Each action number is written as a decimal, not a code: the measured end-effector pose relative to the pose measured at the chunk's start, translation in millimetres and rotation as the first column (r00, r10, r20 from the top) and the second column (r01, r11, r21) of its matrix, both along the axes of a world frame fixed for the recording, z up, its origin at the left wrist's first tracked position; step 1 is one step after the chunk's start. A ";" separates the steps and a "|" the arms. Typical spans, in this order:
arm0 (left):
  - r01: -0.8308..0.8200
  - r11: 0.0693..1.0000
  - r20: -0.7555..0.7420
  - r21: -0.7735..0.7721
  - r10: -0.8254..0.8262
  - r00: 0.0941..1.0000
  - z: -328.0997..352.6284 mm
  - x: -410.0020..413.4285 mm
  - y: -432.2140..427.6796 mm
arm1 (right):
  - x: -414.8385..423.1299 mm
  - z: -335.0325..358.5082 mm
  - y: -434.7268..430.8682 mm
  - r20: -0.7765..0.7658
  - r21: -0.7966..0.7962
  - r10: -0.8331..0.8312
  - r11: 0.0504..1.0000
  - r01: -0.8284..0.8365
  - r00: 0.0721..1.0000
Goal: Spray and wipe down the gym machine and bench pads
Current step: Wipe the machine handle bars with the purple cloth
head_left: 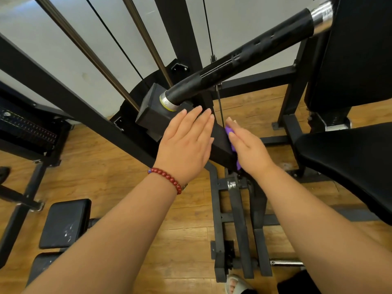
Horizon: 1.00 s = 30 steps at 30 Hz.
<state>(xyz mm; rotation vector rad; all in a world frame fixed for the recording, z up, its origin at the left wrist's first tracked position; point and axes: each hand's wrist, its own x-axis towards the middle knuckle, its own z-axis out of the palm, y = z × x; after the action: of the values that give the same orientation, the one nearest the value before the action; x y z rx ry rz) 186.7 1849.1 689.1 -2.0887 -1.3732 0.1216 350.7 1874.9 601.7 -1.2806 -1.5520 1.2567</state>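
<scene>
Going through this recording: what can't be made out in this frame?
Head view only.
- Purple cloth: mostly hidden under the right hand; size unclear.
- Black beam: top partly covered by the left hand; wetness too dark to tell.
- Seat pad: cut off by the right edge.
- Spray bottle: nowhere in frame.

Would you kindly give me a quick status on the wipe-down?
Left hand flat on black machine arm. Right hand presses purple cloth against its side. Thin cable close beside cloth.

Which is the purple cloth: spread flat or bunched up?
Bunched, as far as visible: the purple cloth shows crumpled lumps beside the right hand, which covers most of it.
</scene>
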 end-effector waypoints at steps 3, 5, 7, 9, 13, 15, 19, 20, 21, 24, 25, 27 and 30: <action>-0.025 1.000 0.002 -0.004 0.025 1.000 -4.1 1.7 0.1 | -9.5 8.0 -21.7 0.015 0.159 0.046 0.986 -0.048 0.999; -0.030 0.999 0.004 -0.009 0.030 1.000 -6.9 3.2 -0.5 | -3.1 -3.0 -26.9 0.036 0.199 0.073 0.977 -0.078 0.997; -0.043 0.999 -0.013 -0.001 0.043 0.999 -8.4 3.9 -0.2 | 8.4 -11.5 -16.0 0.021 0.066 -0.003 0.998 0.002 1.000; -0.062 0.998 -0.026 0.013 0.062 0.998 -10.1 4.7 -0.2 | 12.2 -14.6 -6.2 0.010 -0.116 -0.114 0.987 0.115 0.993; -0.075 0.997 -0.004 0.031 0.075 0.997 -13.5 7.9 0.8 | -6.8 0.0 -21.2 0.019 0.115 -0.044 0.993 0.041 0.999; -0.083 0.996 -0.002 0.027 0.083 0.997 -14.4 8.6 0.3 | -2.7 -8.6 -25.5 0.038 0.193 0.019 0.981 -0.026 0.999; -0.066 0.998 -0.010 -0.002 0.065 0.998 -16.6 10.7 -4.1 | 23.3 -29.7 -8.9 -0.037 -0.132 -0.135 0.983 0.129 0.990; -0.071 0.997 0.001 -0.006 0.071 0.997 -17.4 11.9 -5.1 | 23.1 -30.2 -9.8 -0.045 -0.153 -0.144 0.979 0.136 0.989; -0.079 0.997 0.015 -0.011 0.079 0.997 -18.4 13.7 -5.6 | 19.7 -27.0 -13.8 -0.034 -0.105 -0.127 0.987 0.123 0.991; -0.089 0.996 0.045 -0.016 0.089 0.995 -23.5 21.7 -6.9 | 7.1 -18.3 -32.0 -0.005 0.140 -0.014 0.990 0.015 1.000; -0.080 0.997 0.047 -0.020 0.081 0.996 -25.3 24.4 -7.1 | 8.1 -21.3 -33.3 0.012 0.177 0.012 0.984 -0.014 1.000; -0.051 0.998 0.044 -0.036 0.053 0.998 -28.2 29.3 -7.2 | 17.3 -31.4 -25.1 0.012 0.115 -0.003 0.993 0.002 1.000; -0.020 0.999 0.030 -0.043 0.021 0.999 -31.7 37.1 -3.7 | 29.9 -44.4 -10.4 -0.058 -0.152 -0.165 0.976 0.154 0.985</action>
<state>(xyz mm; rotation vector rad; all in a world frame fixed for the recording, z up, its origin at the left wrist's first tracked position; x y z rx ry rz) 223.8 1845.4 657.4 -2.1205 -1.4219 0.1289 380.7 1864.5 557.3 -1.4094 -1.3000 1.3171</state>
